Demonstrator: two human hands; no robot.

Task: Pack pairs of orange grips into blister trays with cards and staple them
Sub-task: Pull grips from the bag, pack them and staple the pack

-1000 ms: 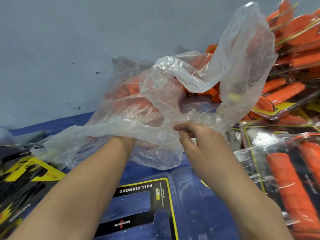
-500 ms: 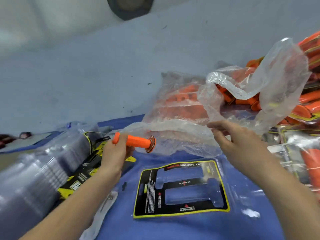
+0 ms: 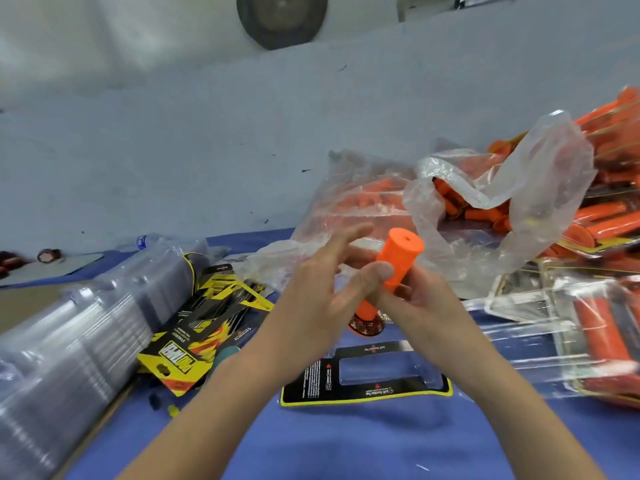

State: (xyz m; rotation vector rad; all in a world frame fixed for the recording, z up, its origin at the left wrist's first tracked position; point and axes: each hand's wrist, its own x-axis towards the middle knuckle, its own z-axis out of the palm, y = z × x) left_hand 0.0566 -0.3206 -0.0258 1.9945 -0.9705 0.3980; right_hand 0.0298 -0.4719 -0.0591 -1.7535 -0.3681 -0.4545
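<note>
One orange grip (image 3: 401,259) stands tilted in front of me, flange end down. My right hand (image 3: 420,299) grips its lower half from the right. My left hand (image 3: 311,303) is beside it with its fingers stretched out straight and blurred, only the thumb resting on the grip. Just below the hands, a clear blister tray with a black and yellow card (image 3: 363,382) lies on the blue cloth, both of its cavities bare. Behind the hands, an open clear plastic bag (image 3: 540,188) holds several loose orange grips.
A long stack of clear blister trays (image 3: 76,341) lies at the left. Loose black and yellow cards (image 3: 207,317) are piled beside it. Packed blisters with orange grips (image 3: 595,334) sit at the right, with more heaped behind them (image 3: 613,223). A grey wall stands behind.
My left hand pulled a grip out of the bag and carried it to the middle. My right hand let go of the bag and took hold of the grip, and my left fingers opened.
</note>
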